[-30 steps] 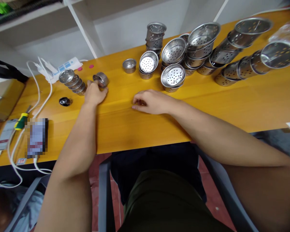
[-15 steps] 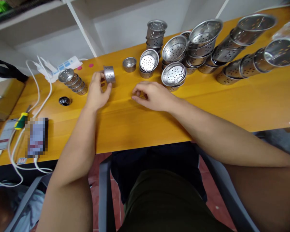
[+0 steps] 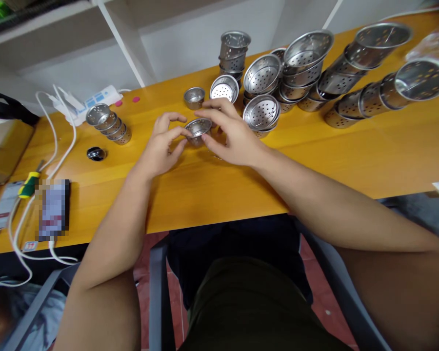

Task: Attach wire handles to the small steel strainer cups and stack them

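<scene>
A small round metal strainer basket, mouth up, is between my two hands over the middle of the table. My left hand has its thumb and fingertips at the basket's left side. From the right, my right hand curls round the same basket, thumb at the near wall and fingers over the far rim. Whether its base rests on the wood is hard to tell. Just behind it stands another strainer basket. Close to my right hand are a stacked basket and a wider stack.
Tall leaning stacks of strainer baskets line the right back. On the left stand a smaller stack, a shiny black round object, a power strip, a screwdriver and a phone with white cables.
The strainer basket has moved right from beside the left stack, turning from its side to mouth up. My left hand came along with it, and my right hand has closed round it.
</scene>
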Motion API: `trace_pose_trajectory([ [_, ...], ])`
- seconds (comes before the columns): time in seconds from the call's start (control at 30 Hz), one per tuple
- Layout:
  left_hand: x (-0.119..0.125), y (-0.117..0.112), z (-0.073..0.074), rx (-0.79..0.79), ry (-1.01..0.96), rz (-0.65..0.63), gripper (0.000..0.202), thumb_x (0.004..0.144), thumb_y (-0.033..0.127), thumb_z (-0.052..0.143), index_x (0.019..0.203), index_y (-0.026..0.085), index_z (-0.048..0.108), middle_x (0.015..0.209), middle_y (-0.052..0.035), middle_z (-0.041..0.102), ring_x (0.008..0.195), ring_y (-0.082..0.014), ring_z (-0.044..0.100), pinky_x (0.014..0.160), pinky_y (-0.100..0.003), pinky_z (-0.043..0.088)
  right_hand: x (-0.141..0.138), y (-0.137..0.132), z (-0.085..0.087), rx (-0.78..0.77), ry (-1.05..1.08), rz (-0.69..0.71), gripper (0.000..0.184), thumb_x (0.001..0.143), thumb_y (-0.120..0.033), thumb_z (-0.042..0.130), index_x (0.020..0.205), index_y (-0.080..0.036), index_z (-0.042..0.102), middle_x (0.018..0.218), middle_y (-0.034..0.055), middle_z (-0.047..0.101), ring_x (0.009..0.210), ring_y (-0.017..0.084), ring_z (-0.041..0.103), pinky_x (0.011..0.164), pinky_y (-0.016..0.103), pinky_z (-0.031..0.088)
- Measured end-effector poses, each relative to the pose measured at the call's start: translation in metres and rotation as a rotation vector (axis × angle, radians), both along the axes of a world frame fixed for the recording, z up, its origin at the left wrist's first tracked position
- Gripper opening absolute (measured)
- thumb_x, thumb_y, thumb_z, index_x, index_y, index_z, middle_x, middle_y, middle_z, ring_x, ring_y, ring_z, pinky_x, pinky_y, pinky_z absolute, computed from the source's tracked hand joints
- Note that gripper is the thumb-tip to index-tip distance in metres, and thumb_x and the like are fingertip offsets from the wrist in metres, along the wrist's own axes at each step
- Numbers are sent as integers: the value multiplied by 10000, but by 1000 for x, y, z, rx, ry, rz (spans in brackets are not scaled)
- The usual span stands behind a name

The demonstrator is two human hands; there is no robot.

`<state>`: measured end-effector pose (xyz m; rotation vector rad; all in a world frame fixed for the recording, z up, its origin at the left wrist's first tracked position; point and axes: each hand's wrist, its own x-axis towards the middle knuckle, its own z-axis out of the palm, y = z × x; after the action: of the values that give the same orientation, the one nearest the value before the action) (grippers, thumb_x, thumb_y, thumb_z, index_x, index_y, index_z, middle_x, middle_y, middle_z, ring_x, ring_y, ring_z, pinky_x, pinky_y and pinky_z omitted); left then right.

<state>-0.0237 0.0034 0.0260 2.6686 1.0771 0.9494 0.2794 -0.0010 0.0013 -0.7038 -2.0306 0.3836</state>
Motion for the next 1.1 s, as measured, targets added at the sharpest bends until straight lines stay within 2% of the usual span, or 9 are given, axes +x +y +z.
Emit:
trace_pose_trajectory([
  [0.1, -1, 2, -5, -29, -46, -45, 159, 1245, 381, 730, 1334, 282, 817, 1747, -141, 693, 1740, -374, 671, 1479, -673, 628, -1, 8, -4, 27, -11, 43, 320, 1215, -454, 768, 1448, -253, 856, 1503, 180, 769, 1423, 418, 769, 1292, 682, 651],
  [0.17, 1, 2, -12, -90, -124, -75, 266, 1285, 472, 685, 1486, 312, 750, 1819, -151, 636, 1679, -355, 742, 1378, -611, 722, -1, 9, -5, 23, -13, 38, 258, 1228, -473, 775, 1335, -257, 868, 1412, 152, 783, 1346, 397, 780, 1264, 671, 660],
  [0.27, 10, 3, -23, -194, -245, -121, 724, 1254, 642, 763, 1841, 440, 389, 1953, -169, 505, 1539, -324, 842, 1260, -560, 794, -2, 6, -3, 37, 3, 13, 222, 1223, -498, 798, 1234, -289, 874, 1354, 131, 789, 1310, 391, 780, 1222, 641, 680],
  [0.37, 17, 8, -35, -157, -270, -185, 1029, 1199, 797, 795, 1937, 471, 157, 1953, -171, 516, 1668, -370, 761, 1355, -600, 746, -4, 1, -1, 89, 37, 47, 180, 1209, -444, 803, 1177, -285, 880, 1401, 135, 790, 1301, 379, 796, 1177, 612, 698],
  [0.57, 11, 21, -47, -105, -242, -184, 1044, 1148, 842, 838, 1944, 428, 303, 1855, -145, 616, 1777, -429, 676, 1508, -669, 603, -7, -7, 2, -8, -45, 141, 226, 1204, -365, 782, 1374, -252, 880, 1679, 165, 780, 1380, 376, 840, 1194, 607, 724],
  [0.73, 13, 12, -40, -157, -238, -59, 989, 1119, 790, 915, 1883, 394, 429, 1803, -167, 682, 1673, -411, 762, 1421, -634, 682, -10, -17, 7, -72, -67, 161, 477, 1172, -281, 768, 1645, -259, 824, 1908, 177, 681, 1695, 408, 729, 1350, 646, 677],
  [0.93, 11, 12, -35, -189, -254, 17, 944, 1070, 847, 945, 1768, 352, 546, 1712, -167, 760, 1564, -397, 830, 1309, -580, 743, -15, -28, 8, -118, -106, 150, 768, 1141, -235, 765, 1898, -294, 647, 2030, 147, 542, 1881, 392, 548, 1447, 657, 612],
  [1.0, 8, 14, -35, -184, -269, 36, 933, 1050, 847, 955, 1729, 336, 570, 1649, -158, 793, 1486, -378, 859, 1256, -562, 762, -15, -30, 10, -119, -115, 151, 756, 1152, -263, 772, 1896, -294, 644, 2004, 151, 579, 1830, 403, 604, 1423, 653, 630],
  [1.1, 5, 14, -34, -179, -277, 54, 963, 1016, 774, 997, 1739, 322, 548, 1654, -167, 786, 1467, -375, 854, 1247, -561, 760, -11, -29, 16, -124, -100, 90, 553, 1225, -407, 731, 1769, -308, 753, 1798, 158, 764, 1529, 400, 808, 1257, 622, 726],
])
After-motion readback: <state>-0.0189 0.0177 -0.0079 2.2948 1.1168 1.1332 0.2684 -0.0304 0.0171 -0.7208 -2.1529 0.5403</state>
